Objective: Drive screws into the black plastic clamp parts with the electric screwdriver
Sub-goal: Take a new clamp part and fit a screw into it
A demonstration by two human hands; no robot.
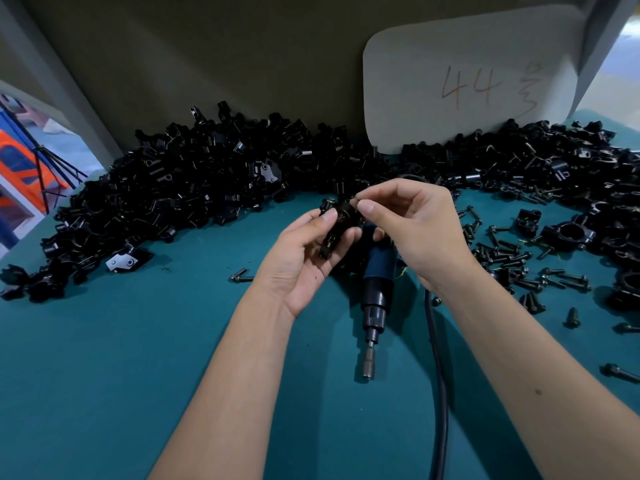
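Observation:
My left hand [304, 254] grips a black plastic clamp part [341, 220] above the table's middle. Thumb and forefinger of my right hand [415, 230] pinch a small screw at the top of that clamp; the screw is mostly hidden by the fingertips. The electric screwdriver [375, 292], blue and black with a metal bit pointing toward me, lies on the green table [121, 358] under my right hand, and its black cable [437, 375] runs toward me.
A big heap of black clamp parts [194, 181] fills the back left. More clamps and several loose black screws [512, 258] spread at the right. A single screw [240, 276] lies left of my left wrist. A white card marked 44 [467, 81] leans on the back wall.

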